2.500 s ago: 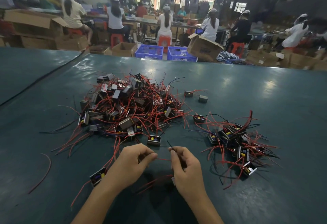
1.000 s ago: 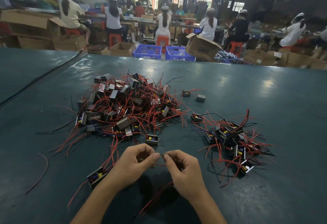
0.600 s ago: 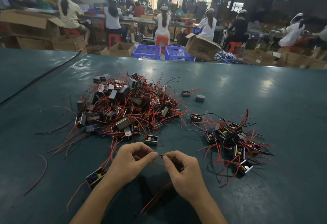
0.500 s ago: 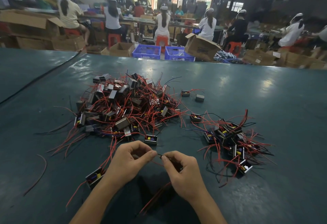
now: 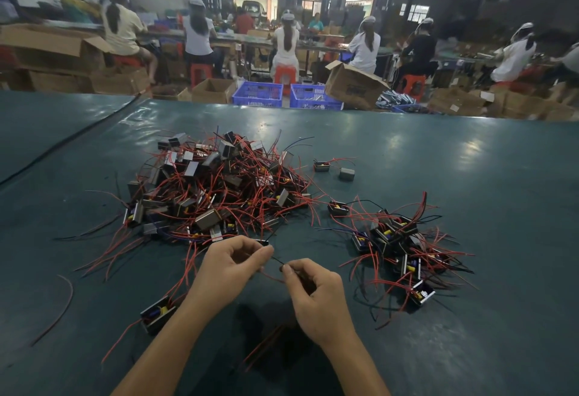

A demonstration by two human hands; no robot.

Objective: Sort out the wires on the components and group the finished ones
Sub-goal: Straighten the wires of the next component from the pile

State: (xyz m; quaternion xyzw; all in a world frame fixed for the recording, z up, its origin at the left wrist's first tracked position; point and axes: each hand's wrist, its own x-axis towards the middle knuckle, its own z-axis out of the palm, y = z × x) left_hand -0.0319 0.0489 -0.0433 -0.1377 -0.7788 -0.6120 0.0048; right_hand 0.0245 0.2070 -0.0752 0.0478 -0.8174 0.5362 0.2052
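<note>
1. Pinching black wire (image 5: pixel 277 260) with left hand (image 5: pixel 230 268) and right hand (image 5: pixel 316 294), fingertips of both clamped on it, over table (image 5: pixel 470 176).
2. Working between big pile (image 5: pixel 219 189) ahead and small pile (image 5: pixel 398 245) at right.

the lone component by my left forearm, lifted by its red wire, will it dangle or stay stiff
Probably dangle: the lone component trails a thin red wire lying in a loose curve on the table, so it looks floppy. Its boxy body would likely slide, not roll, if pushed. Other red leads run close by, so it may snag.
</note>
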